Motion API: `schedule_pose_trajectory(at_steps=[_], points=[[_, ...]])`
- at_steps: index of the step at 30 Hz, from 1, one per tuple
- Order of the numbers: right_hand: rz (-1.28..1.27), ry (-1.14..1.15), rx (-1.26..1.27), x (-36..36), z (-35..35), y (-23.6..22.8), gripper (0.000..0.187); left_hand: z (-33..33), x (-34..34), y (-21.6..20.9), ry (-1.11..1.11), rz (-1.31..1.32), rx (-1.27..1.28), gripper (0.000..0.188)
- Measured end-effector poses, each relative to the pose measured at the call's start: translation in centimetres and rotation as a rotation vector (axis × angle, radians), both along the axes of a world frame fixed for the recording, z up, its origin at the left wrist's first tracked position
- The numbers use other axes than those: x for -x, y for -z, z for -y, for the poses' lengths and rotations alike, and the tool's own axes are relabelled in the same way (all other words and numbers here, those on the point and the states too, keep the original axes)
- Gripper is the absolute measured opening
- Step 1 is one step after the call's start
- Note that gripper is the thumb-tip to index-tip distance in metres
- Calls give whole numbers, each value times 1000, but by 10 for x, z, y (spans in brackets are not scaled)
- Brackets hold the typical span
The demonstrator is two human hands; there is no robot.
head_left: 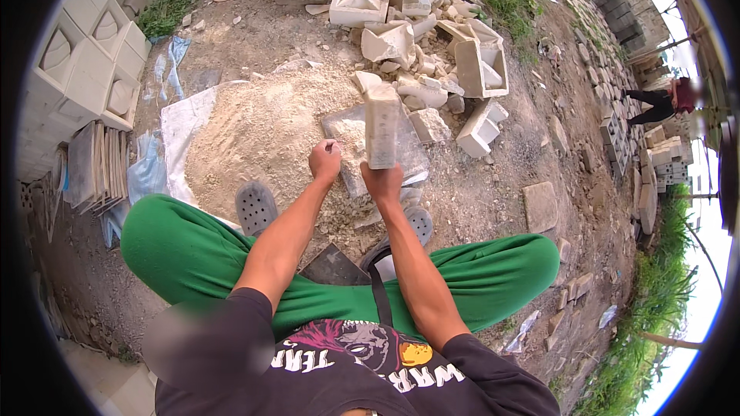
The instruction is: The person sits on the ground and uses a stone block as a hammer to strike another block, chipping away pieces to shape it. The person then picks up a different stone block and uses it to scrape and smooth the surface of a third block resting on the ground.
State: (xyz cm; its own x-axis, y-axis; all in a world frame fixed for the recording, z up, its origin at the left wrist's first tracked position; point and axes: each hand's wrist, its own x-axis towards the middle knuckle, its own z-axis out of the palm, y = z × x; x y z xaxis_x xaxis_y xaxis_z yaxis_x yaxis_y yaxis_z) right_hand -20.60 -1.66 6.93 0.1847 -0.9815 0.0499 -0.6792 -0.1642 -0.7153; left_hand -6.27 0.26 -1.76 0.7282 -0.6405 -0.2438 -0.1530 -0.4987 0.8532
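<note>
My right hand (383, 182) is wrapped round the lower end of a pale, dusty rectangular block (381, 125), which stands raised above a flat grey slab (411, 156). Whether the block has a handle is hidden by the hand. My left hand (325, 160) is closed at the slab's left edge, its fingers curled in; anything small inside them cannot be made out. Cream crumbs (351, 132) lie on the slab. Left of it spreads a heap of crushed cream rubble (262, 127) on a white sheet (185, 119).
Broken cream blocks (389, 42) are piled beyond the slab. Whole hollow blocks (89, 46) are stacked at the left, above thin boards (96, 166). A dark flat plate (334, 266) lies between my feet. At far right stands another person (655, 106).
</note>
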Motion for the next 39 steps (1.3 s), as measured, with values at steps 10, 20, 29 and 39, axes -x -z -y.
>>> schedule_pose_trajectory(at_steps=[10, 20, 29, 39], points=[[-48, 114, -521, 32, -5, 56, 31, -22, 2, 19, 12, 9, -2, 21], [102, 296, -621, 52, 4, 54, 37, -18, 19, -3, 286, 258, 28, 28], [-134, 68, -476, 39, -11, 79, 31, 5, 7, -1, 379, 232, 74, 26], [61, 61, -368, -6, 19, -87, 27, 7, 2, 1, 224, 59, 236, 23]])
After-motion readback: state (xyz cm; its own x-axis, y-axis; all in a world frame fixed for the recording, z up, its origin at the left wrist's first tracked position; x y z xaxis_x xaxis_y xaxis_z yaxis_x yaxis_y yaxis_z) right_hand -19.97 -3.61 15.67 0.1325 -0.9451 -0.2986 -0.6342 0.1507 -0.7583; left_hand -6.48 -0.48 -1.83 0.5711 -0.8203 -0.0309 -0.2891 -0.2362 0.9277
